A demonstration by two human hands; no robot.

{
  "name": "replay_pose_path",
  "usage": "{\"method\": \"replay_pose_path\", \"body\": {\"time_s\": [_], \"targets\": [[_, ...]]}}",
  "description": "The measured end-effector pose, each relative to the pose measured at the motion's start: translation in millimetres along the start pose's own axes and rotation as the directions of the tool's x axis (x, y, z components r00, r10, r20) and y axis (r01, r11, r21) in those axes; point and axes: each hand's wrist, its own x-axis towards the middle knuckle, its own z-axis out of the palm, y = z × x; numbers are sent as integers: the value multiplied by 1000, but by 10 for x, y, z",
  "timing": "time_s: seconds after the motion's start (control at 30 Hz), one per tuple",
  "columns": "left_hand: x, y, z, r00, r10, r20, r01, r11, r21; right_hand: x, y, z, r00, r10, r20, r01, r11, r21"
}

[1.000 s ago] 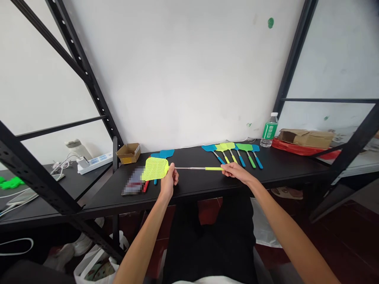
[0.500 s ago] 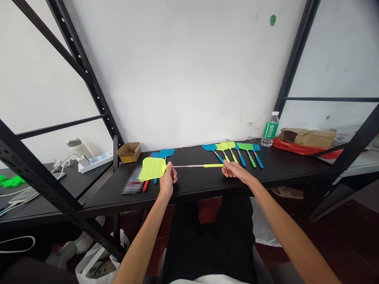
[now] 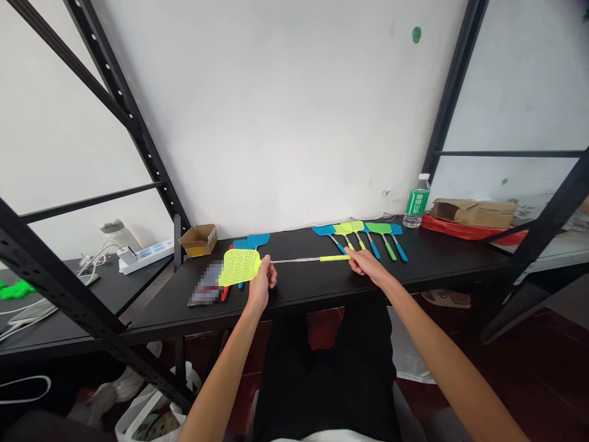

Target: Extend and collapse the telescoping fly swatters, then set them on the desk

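While a swatter (image 3: 242, 267) is held, carton (image 3: 197, 250) gapes.

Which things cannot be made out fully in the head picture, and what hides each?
All in the head view:
Pixelated item: masked by blocks.
Red item: partly behind the held yellow swatter.
End of the handle: covered by the right hand.
Green item: cut off by the picture's left edge.

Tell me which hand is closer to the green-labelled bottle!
Right. The right hand is left of and in front of the green-labelled bottle; the left hand is farther left.
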Motion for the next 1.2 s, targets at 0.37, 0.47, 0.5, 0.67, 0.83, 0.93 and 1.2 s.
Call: {"method": "replay_pose_path", "body": {"time_s": [0.37,0.47,0.5,0.67,0.83,0.93,1.2], "targets": [[15,-18,-12,1000,5,4,-5,1000,8,-8,2,-62,988,-118,95,107,987,122],[12,-12,-11,1000,2,8,-2,1000,6,3,13,-69,990,-105,97,92,987,129],[11,-9,-10,1000,2,9,-2,1000,5,5,13,-66,991,-98,93,86,988,126],[8,-3,-7,1000,20,-6,-20,1000,-5,-14,-20,-2,994,-45,96,45,999,3],[4,-2,-7,999,44,-16,-44,999,-11,-69,-72,53,987,-71,141,99,975,-201],[-3,4,-2,999,47,-16,-48,999,-22,-100,-98,47,984,-56,167,92,972,-218],[-1,6,5,999,42,5,-42,999,10,-69,-72,30,997,-45,69,52,992,-114]]}}
